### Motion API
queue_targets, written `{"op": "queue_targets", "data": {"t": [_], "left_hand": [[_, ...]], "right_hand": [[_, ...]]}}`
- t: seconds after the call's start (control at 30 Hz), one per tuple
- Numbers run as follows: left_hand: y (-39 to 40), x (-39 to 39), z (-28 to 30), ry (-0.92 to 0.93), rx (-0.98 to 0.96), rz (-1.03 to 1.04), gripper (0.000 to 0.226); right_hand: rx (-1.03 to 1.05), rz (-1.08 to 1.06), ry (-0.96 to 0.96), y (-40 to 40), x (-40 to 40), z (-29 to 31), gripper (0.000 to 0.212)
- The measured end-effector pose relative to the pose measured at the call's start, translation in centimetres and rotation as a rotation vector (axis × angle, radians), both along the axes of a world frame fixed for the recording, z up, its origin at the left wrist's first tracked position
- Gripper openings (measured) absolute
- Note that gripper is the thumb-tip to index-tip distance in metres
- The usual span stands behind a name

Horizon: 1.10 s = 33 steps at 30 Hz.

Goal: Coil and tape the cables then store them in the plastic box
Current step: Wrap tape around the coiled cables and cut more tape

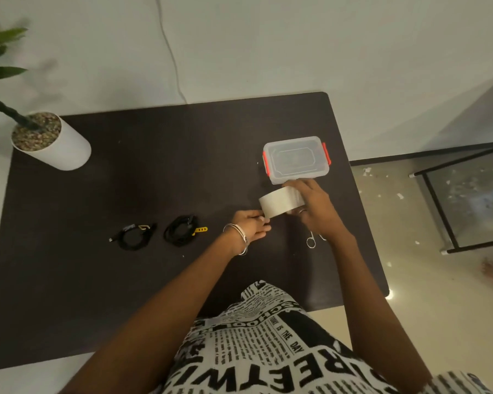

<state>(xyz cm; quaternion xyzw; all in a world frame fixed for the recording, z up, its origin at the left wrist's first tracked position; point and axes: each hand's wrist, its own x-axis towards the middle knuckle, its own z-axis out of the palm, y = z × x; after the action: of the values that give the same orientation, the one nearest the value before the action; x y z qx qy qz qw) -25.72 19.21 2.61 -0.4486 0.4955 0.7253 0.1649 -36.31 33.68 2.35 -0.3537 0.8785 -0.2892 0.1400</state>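
Note:
Two coiled black cables lie on the dark table: one (pixel 134 237) at the left, another (pixel 180 230) with a yellow strap beside it. A clear plastic box (pixel 296 159) with red clips and its lid on stands at the back right. My right hand (pixel 313 206) grips a wide roll of whitish tape (pixel 279 201) just in front of the box. My left hand (pixel 251 227) pinches the tape's free end at the roll's lower left edge. White-handled scissors (pixel 311 242) lie under my right wrist, mostly hidden.
A white plant pot (pixel 54 146) filled with pebbles stands at the table's (pixel 125 166) back left corner. A thin cable runs up the wall behind. Right of the table is tiled floor with a black-framed glass piece (pixel 467 200).

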Motion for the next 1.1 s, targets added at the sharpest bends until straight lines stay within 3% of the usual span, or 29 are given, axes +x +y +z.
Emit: {"op": "queue_targets", "data": {"t": [0.17,0.37,0.57,0.7,1.1], "left_hand": [[-0.3,-0.4,0.8,0.058,0.048,0.117,0.025],[-0.7,-0.7,1.4,0.054,-0.041,0.13,0.024],[0.1,-0.9,1.7,0.026,-0.302,0.139,0.011],[0.1,-0.6,1.5,0.025,-0.413,0.146,0.019],[-0.8,0.5,2.2,0.058,-0.437,0.203,0.01]], "right_hand": [[-0.124,-0.074,-0.124,0.7,-0.1,1.1,0.064],[0.022,-0.08,-0.101,0.6,0.3,0.5,0.069],[0.164,-0.068,0.001,-0.6,1.8,0.3,0.069],[0.182,-0.045,0.046,-1.4,2.7,1.0,0.066],[0.188,-0.047,-0.046,-2.1,3.0,2.1,0.067]]}}
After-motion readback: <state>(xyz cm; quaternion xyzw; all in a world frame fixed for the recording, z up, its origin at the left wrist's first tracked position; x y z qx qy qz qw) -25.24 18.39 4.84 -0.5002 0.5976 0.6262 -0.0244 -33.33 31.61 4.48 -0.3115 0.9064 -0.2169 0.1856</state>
